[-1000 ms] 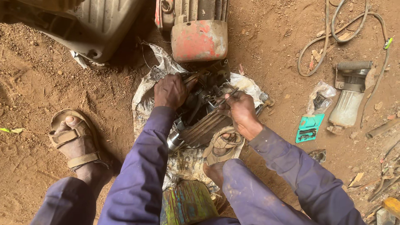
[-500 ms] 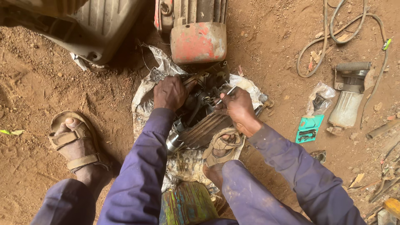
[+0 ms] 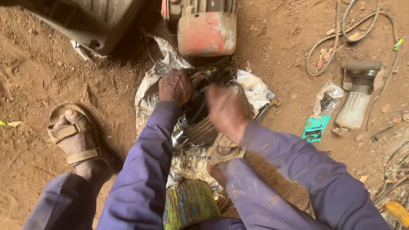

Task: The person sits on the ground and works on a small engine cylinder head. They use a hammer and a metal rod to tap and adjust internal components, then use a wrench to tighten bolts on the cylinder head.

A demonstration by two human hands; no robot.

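On red dirt floor (image 3: 51, 76), the finned engine part (image 3: 200, 130) lies diagonally on sacking (image 3: 147, 91); left hand (image 3: 175, 86) grips it closed, right hand (image 3: 226, 108) blurred, its grip unclear

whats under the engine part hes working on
A crumpled plastic sheet lies under the finned engine part, spread on the dirt ground. The left hand and blurred right hand cover its top; what lies directly beneath its middle is hidden.

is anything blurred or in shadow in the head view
Head view: the right hand is smeared by motion blur, while the left hand on the dark engine part stays sharp; daylight is soft and even, with deep shadow under the grey casing at top left.
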